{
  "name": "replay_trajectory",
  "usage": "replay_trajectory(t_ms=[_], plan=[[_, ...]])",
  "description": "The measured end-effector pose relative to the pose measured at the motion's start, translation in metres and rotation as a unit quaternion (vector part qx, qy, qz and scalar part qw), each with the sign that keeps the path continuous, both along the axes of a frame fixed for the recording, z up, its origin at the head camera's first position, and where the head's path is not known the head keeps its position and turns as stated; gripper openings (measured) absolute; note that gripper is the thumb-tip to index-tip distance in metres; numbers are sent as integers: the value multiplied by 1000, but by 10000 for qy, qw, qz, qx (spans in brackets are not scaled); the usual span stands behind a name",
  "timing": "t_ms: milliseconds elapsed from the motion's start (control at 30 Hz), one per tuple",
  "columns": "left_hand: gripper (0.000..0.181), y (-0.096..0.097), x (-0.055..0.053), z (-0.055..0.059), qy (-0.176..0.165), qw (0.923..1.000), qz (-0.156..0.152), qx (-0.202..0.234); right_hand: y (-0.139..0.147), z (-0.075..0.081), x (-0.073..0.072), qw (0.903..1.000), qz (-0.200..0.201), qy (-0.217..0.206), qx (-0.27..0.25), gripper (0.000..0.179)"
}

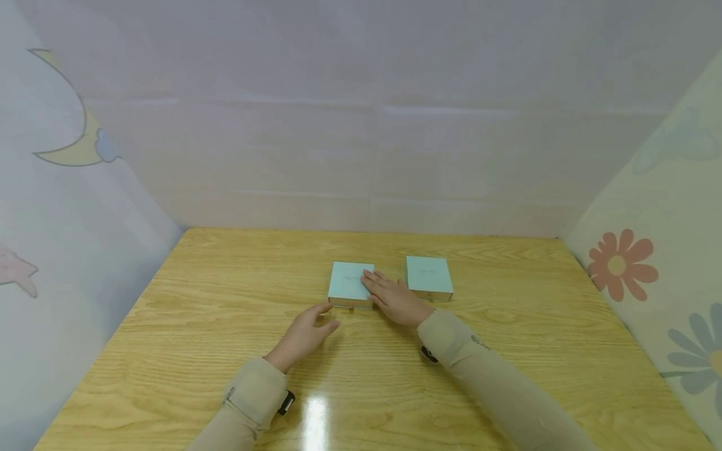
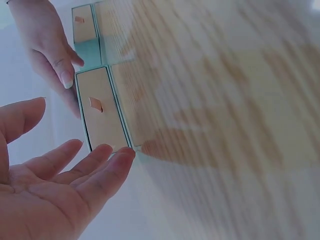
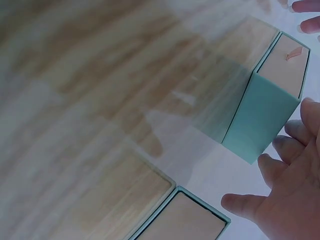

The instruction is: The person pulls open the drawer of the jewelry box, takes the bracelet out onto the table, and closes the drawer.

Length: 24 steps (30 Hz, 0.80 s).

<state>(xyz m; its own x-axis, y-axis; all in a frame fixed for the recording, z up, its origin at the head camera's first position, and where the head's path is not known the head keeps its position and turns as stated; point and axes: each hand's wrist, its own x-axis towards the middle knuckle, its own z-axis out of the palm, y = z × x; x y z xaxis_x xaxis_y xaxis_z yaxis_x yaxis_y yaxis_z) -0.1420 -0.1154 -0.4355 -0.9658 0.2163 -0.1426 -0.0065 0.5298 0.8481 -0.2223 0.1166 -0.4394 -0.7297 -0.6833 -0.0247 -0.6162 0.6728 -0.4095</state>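
Note:
Two light-blue boxes stand on the wooden table, side by side with a gap between them. On the left box (image 1: 345,283), the extended fingers of my right hand (image 1: 399,302) rest along the right part of the lid. My left hand (image 1: 303,333) is by that box's front left corner, fingers and thumb loosely spread and holding nothing; whether a fingertip touches the box I cannot tell. In the left wrist view the box's pale drawer front (image 2: 100,120) carries a small ribbon tab (image 2: 95,104). The right box (image 1: 429,274) lies just beyond my right hand, untouched.
The wood-grain table (image 1: 361,388) is glossy and reflects light near its front. A pale backdrop (image 1: 361,156) rises behind it. Side panels stand at both edges, with a moon (image 1: 84,141) printed on the left and flowers (image 1: 617,265) on the right.

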Motion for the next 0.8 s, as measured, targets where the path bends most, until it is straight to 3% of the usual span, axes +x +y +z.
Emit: replay_trajectory(t_ms=[533,800], plan=[[45,3,-6,0,-344,9972,298,591,-2,0,-3,9997,-31,-232,-108,54],[44,8,-11,-2,-841,9858,582,1329,-3,0,-4,9993,-64,-364,-33,55]])
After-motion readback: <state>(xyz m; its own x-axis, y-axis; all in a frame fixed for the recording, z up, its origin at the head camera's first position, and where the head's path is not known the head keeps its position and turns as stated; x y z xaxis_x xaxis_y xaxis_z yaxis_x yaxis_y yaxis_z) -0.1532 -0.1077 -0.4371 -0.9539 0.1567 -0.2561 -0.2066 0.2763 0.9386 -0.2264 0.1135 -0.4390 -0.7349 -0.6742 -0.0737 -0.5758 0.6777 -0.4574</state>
